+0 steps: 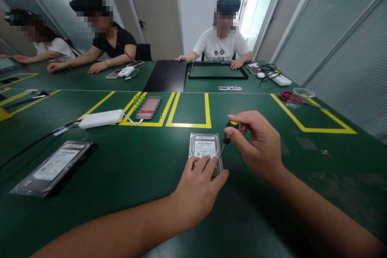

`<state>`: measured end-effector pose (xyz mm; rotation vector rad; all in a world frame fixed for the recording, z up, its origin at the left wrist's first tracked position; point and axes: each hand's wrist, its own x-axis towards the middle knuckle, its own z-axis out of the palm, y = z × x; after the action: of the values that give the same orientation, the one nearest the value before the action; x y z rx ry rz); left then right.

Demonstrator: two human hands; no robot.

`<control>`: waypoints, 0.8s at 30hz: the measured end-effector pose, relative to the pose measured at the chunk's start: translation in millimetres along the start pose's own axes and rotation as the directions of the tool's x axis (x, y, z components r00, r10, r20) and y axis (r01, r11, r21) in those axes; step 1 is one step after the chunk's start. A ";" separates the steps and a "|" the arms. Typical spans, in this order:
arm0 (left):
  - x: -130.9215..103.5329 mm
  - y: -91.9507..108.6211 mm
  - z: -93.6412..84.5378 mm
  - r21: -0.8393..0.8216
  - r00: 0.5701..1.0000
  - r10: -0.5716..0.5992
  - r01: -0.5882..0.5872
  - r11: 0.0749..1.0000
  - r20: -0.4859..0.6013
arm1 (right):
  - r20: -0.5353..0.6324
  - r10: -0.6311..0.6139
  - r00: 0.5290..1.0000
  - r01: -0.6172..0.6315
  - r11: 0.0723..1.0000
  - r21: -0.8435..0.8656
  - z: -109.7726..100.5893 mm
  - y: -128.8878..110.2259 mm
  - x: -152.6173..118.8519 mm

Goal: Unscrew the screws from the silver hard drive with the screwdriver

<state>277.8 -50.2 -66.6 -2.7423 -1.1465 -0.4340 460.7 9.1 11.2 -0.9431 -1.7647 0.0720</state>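
Observation:
A silver hard drive [205,142] with a white label lies on the green table in front of me. My left hand [199,187] spans its near part, fingertips on the top and thumb along the right edge, holding it against the table. In my right hand [256,141] is a small screwdriver [231,131] with a black and yellow handle, pinched between thumb and fingers. Its thin shaft slants down to the drive's right edge beside my left fingertips. The tip and the spot it touches are hidden. Farther left lies another hard drive [57,165] in a clear bag.
A white power bank [101,119] is cabled to a pink phone [148,108] inside yellow tape marks. Small screws [325,153] lie at right, below a clear plastic cup [304,93] and red-handled scissors [290,97]. Across the table, a person touches a black panel [165,75] and frame [218,77].

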 end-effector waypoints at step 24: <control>-1.8 -0.6 1.5 -0.018 1.000 -0.006 0.006 1.000 0.014 | -0.007 0.025 1.000 -0.025 0.999 0.047 2.0 4.9 -3.4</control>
<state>276.5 -50.6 -68.6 -2.7625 -1.1599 -0.4287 462.1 11.0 5.4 -0.9303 -1.7375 0.1258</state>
